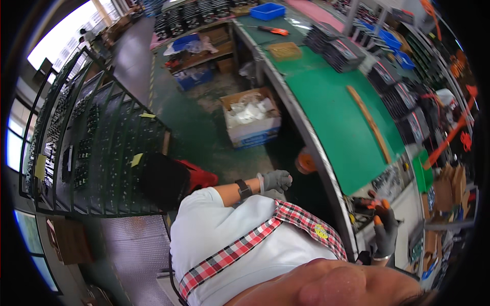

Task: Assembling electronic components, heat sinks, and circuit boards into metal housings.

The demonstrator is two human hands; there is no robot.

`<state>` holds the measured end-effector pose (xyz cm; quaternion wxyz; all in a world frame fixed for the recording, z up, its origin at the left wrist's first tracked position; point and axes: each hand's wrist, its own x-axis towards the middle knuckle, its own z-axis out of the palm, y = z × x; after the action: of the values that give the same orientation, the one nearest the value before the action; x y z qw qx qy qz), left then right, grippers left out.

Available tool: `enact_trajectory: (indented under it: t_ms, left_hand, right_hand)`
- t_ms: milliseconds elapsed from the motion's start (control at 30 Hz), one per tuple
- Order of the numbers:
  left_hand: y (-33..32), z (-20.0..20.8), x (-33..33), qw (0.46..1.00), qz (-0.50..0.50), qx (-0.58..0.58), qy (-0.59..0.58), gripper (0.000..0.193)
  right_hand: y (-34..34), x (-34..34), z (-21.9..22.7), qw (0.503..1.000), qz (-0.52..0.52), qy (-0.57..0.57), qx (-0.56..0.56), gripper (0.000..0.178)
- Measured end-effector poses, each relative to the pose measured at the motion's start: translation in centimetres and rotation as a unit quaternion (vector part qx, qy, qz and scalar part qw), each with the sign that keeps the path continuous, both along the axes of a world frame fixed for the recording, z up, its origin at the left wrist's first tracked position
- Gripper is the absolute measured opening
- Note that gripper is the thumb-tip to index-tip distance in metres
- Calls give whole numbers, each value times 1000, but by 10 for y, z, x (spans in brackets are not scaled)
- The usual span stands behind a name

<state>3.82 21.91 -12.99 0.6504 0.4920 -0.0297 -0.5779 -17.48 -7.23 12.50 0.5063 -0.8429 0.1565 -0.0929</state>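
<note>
My left hand [278, 180], in a grey glove with a dark watch on the wrist, is held beside the bench's long edge. Its fingers are curled in, and no object shows in them. By the bench's near end is my right hand [386, 234], also grey-gloved, with orange-looking fingertips. Its thumb and fingers stand apart. Close to those fingertips lies a small dark and orange item [365, 202], too unclear to name. Clear plastic bags [388, 182] lie just beyond it. A green mat [332, 109] covers the bench top, with a wooden strip [368, 122] lying along it.
Stacked dark units [339, 53] line the bench's far side, near a yellow tray [284, 51] and a blue bin [267, 11]. On the floor stand a carton of plastic bags [252, 133] and an orange container [305, 162]. A black rack [94, 148] and dark chair [164, 181] are at left.
</note>
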Motion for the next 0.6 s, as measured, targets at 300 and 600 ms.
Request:
enact_trajectory:
  t_ms: [300,600]
  left_hand:
    - [269,13,102,932,328,55,-145,13]
    - [430,32,198,839,544,33,-18,15]
  right_hand:
    - [206,275,-18,928,331,27,-166,45]
    - [358,495,-66,806,560,-28,-190,37]
